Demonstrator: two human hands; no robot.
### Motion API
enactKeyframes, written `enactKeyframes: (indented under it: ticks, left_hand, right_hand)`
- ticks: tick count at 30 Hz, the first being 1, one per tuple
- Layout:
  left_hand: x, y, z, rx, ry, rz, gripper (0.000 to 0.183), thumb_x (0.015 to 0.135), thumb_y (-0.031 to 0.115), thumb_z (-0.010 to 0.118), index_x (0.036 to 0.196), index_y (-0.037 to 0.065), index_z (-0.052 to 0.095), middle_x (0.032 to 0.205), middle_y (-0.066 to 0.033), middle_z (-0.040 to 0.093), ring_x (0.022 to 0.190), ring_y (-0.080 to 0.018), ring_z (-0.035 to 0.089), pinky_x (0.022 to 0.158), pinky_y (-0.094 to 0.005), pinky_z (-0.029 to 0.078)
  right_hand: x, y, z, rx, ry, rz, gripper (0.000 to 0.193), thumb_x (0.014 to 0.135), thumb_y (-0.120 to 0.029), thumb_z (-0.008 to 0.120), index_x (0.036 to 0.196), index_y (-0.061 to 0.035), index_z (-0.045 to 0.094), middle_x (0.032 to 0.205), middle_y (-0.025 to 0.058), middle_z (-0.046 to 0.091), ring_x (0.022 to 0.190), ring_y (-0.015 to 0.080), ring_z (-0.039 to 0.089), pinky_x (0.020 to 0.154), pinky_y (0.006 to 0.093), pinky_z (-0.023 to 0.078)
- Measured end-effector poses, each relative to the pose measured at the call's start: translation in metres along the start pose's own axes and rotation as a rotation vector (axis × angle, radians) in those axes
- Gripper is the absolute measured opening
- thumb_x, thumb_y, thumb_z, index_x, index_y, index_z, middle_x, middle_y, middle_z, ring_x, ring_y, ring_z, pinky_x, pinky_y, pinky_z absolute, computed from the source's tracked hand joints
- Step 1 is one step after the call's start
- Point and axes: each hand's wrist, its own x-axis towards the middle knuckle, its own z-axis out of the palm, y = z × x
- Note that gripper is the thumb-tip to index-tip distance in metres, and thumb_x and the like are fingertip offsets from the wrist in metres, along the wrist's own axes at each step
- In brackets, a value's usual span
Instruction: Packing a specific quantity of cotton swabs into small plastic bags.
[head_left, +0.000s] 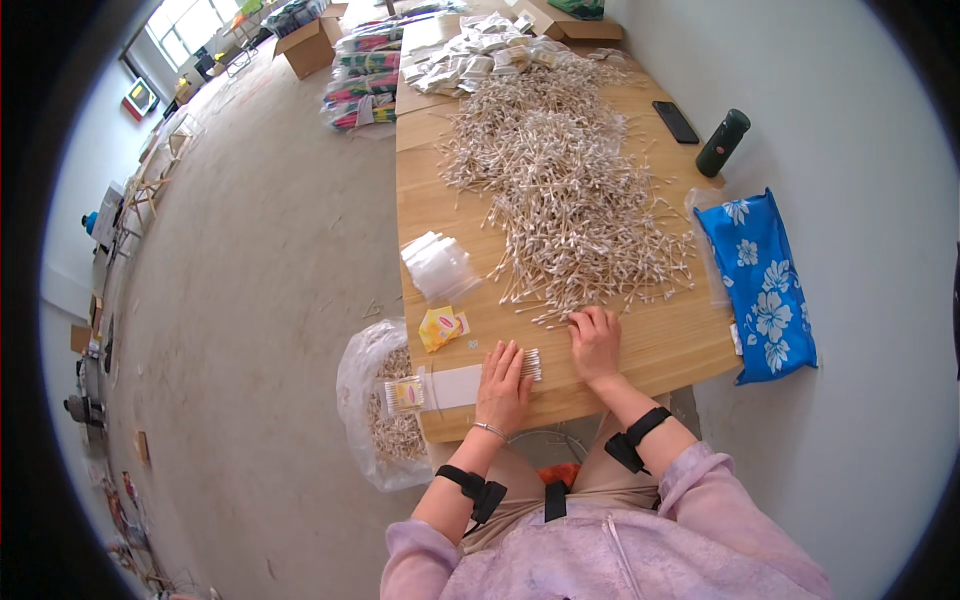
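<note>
My left hand (503, 388) lies flat with its fingers stretched out over a white strip (455, 387). A short row of cotton swabs (532, 366) shows beside its fingertips. At the near edge of a large heap of loose cotton swabs (570, 180), my right hand (597, 345) has its fingers bent and drawn together on some swabs; how many is hidden. Left of the strip, a small clear pack of swabs with a yellow label (405, 395) sits at the table's edge. Yellow cards (440, 328) and a stack of clear plastic bags (440, 266) lie beyond it.
A blue floral packet (765, 285), a dark green bottle (722, 143) and a black phone (676, 122) line the right side of the wooden table (425, 170). Filled packs (475, 58) are piled at the far end. A plastic bag of swabs (362, 400) stands at the left edge.
</note>
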Motion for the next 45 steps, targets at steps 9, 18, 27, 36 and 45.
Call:
enactKeyframes:
  ticks: [9,18,27,36,45]
  left_hand:
    - [0.0,0.002,-0.001,-0.236,0.091,-0.084,0.039,0.086,0.009,0.059,0.123,-0.001,0.052,0.133,-0.0179,0.048,0.13,-0.036,0.038,0.11,-0.0445,0.03]
    - [0.003,-0.007,-0.003,-0.131,0.164,-0.136,0.042,0.086,0.007,0.058,0.127,0.0,0.05,0.136,-0.0181,0.046,0.132,-0.036,0.036,0.108,-0.0435,0.031]
    - [0.02,-0.003,-0.005,0.126,-0.004,0.01,0.046,0.086,0.016,0.06,0.13,0.007,0.05,0.138,-0.0134,0.044,0.134,-0.0336,0.033,0.112,-0.0462,0.025]
    - [0.009,-0.003,-0.002,-0.133,0.149,-0.188,0.038,0.083,0.005,0.06,0.12,0.002,0.053,0.118,-0.0182,0.051,0.115,-0.0354,0.046,0.105,-0.0416,0.035]
    - [0.005,-0.023,0.019,-0.9,0.44,-0.407,0.038,0.097,0.012,0.043,0.133,-0.002,0.044,0.134,-0.0139,0.047,0.125,-0.0229,0.044,0.106,-0.0327,0.034]
  right_hand:
    - [-0.011,-0.02,0.021,0.16,-0.087,-0.073,0.021,0.077,-0.004,0.061,0.097,-0.0096,0.063,0.092,0.0055,0.058,0.095,0.0275,0.053,0.083,0.0397,0.043]
    - [-0.014,-0.017,0.002,0.255,0.01,-0.005,0.031,0.077,0.002,0.056,0.107,-0.0043,0.06,0.101,0.0111,0.056,0.098,0.0295,0.052,0.088,0.0405,0.042]
    - [-0.004,-0.001,0.007,0.183,-0.121,-0.003,0.009,0.078,-0.006,0.06,0.082,-0.0082,0.068,0.088,0.0053,0.057,0.09,0.0269,0.054,0.082,0.0365,0.046]
    - [0.002,-0.034,0.022,0.235,-0.238,-0.09,0.014,0.076,-0.004,0.058,0.083,-0.0109,0.068,0.089,0.0047,0.057,0.091,0.0255,0.053,0.082,0.036,0.046]
    - [-0.016,-0.043,0.023,0.606,-0.06,0.11,0.023,0.081,-0.003,0.053,0.102,-0.0052,0.063,0.108,0.0127,0.057,0.106,0.0304,0.052,0.097,0.0381,0.04]
